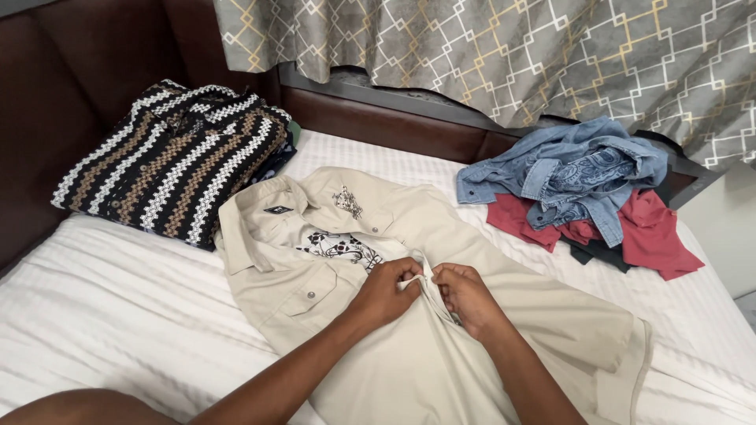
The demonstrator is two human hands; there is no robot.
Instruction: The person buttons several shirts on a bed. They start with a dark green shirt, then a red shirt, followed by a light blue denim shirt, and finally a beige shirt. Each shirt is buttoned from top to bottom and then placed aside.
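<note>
**Beige shirt pinched shut at the placket, mid-bed**

Beige shirt (441,315), a button-front with chest pockets, lies face up across the white striped bedspread (118,315), collar toward eleven o'clock and hem running off toward five. You hold it flat so both front edges meet along the middle: your left hand (387,290) and right hand (466,297) are each clenched in a pinch on the placket, fingertips almost touching, drawing the two edges together at chest height. Whether a button sits between your fingers cannot be made out; they cover that spot. A printed lining or undershirt shows through the open neck.

At ten o'clock a folded zigzag-patterned garment (173,161) rests against the dark padded headboard (47,102), apart from the shirt. At two o'clock a loose heap waits: a denim shirt (567,169) over a red garment (657,236), with something dark beneath, its kind unclear. A patterned curtain (512,55) hangs behind. The shirt's lower hem and your forearms are cut off by the frame's bottom edge.
</note>
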